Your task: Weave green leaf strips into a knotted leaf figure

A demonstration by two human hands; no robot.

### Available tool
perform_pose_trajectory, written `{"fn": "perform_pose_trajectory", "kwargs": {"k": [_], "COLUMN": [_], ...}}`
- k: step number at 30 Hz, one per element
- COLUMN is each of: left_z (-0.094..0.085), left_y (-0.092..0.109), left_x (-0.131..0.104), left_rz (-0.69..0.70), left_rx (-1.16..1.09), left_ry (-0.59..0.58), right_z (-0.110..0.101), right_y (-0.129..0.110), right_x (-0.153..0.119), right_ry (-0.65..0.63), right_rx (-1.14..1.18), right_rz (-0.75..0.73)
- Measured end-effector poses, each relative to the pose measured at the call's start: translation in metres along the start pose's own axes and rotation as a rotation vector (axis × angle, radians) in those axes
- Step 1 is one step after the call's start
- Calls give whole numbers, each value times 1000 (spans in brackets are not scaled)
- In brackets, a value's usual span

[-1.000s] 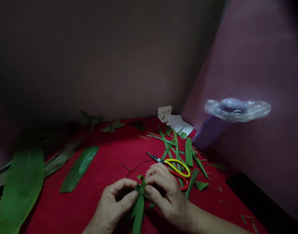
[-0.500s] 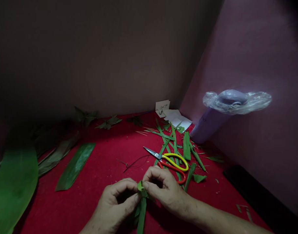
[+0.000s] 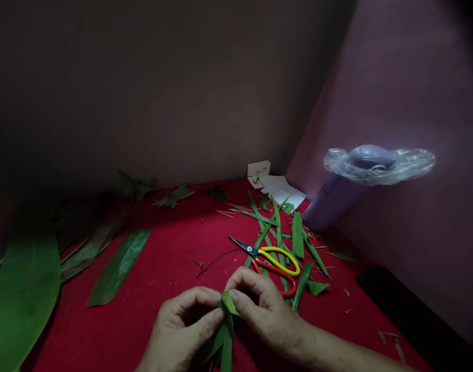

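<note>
Folded leaf piece (image 3: 227, 303): held between both hands, above the red worktop (image 3: 174, 258) toward its near edge, roughly midway across. We find the left hand (image 3: 186, 325) pinched on it, thumb and forefinger meeting at its left side. The right hand (image 3: 265, 307) is likewise pinched, thumb and forefinger on the pale tip at the top right. The hands are close together, with only the leaf between.

Progress, as we judge it: partly worked. The top is bent over into a fold; below it at least two flat ends hang loose and unfolded. Their lower ends run out of view, so we cannot count the folds or lengths remaining.

Stock: a broad whole leaf (image 3: 27, 299) by the left edge, and a straight-cut leaf panel (image 3: 120, 268) inward of it, both unfolded. Scissors (image 3: 253, 252) lie unheld beyond the right hand, partly over narrow leaf strips (image 3: 279, 232). Along the far edge we note a spiky leaf cluster (image 3: 174, 195); whether it is a finished piece we cannot tell. White papers (image 3: 285, 191) and a purple bottle (image 3: 335, 201) occupy the far right corner.
</note>
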State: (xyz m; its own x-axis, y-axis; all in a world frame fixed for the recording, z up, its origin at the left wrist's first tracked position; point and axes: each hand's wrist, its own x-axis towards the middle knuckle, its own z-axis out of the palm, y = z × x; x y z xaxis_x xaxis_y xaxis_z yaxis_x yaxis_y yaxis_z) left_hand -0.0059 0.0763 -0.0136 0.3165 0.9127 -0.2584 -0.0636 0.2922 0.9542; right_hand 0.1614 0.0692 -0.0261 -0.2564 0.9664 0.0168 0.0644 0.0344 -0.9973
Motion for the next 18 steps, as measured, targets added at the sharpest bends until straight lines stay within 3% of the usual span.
{"fn": "perform_pose_trajectory", "kwargs": {"k": [7, 12, 15, 18], "left_z": [6, 5, 3, 2], "left_y": [3, 0, -4, -2], "left_x": [-4, -6, -8, -11], "left_rz": [-141, -152, -103, 96], "left_rx": [-87, -70, 44, 226], "left_ry": [64, 17, 19, 68], "right_z": [-3, -1, 0, -1], "right_y": [-1, 0, 2, 1], "right_x": [2, 3, 3, 3], "right_ry": [9, 33, 42, 81], "right_rx": [-27, 18, 41, 115], "right_rz": [-156, -173, -166, -116]}}
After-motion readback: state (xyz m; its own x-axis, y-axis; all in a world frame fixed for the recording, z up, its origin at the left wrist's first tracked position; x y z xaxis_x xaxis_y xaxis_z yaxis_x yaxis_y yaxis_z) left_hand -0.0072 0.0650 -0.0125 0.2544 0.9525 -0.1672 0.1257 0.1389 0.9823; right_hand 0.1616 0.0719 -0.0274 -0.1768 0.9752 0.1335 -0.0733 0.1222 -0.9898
